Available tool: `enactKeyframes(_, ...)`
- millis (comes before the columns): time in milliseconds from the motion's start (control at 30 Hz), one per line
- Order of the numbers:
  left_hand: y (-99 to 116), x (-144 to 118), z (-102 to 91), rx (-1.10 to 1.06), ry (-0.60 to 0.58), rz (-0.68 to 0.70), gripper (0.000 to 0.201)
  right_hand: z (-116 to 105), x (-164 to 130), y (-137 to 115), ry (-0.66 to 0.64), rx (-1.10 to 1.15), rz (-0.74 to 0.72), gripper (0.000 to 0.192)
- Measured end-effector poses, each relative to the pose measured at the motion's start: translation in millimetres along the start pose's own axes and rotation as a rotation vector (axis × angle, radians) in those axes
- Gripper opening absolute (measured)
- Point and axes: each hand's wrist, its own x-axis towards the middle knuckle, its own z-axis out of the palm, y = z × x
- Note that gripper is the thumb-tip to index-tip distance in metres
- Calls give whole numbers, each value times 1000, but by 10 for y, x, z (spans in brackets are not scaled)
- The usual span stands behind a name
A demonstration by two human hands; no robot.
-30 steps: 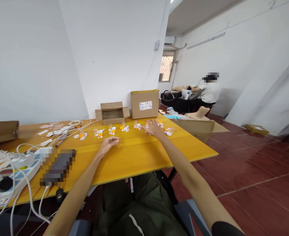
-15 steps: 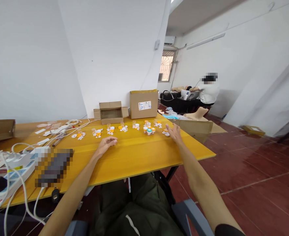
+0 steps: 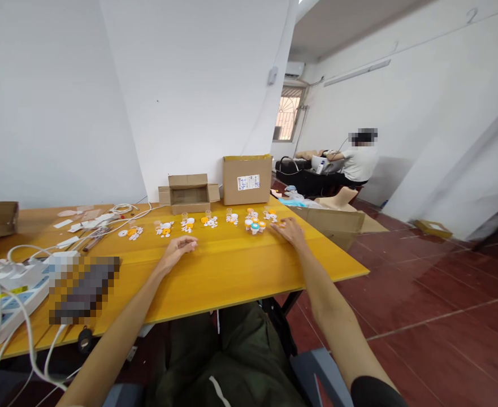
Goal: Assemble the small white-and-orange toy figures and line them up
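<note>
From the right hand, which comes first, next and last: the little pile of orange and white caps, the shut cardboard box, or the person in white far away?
From the right hand:
1. Pile of orange and white caps, just left of the fingers.
2. Shut cardboard box, at the table's back edge.
3. Person in white, far across the room, right.

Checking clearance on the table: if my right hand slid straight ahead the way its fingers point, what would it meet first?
Probably the cluster of small orange and white caps just beyond the right hand; depth is hard to judge.

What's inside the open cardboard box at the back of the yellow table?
The open cardboard box shows only its brown inner back wall, in shadow. Its front wall hides the floor, so any contents cannot be seen.
</note>
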Motion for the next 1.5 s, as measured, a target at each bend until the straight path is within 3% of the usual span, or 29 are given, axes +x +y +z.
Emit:
enactKeyframes(233, -22, 0, -25, 11, 8, 2, 49, -65, 27, -79, -95, 22, 28, 41)
enactKeyframes(500, -23, 2, -25, 3, 10, -6, 45, -108, -38, -148, -102, 1, 0, 26)
enactKeyframes(1167, 52, 26, 13, -16, -16, -15, 40, -73, -229, -101, -87, 114, -245, 21)
enactKeyframes(1500, 59, 30, 8, 26, -41, -16, 41, -2, -226, -85, -30, 203, -262, 26)
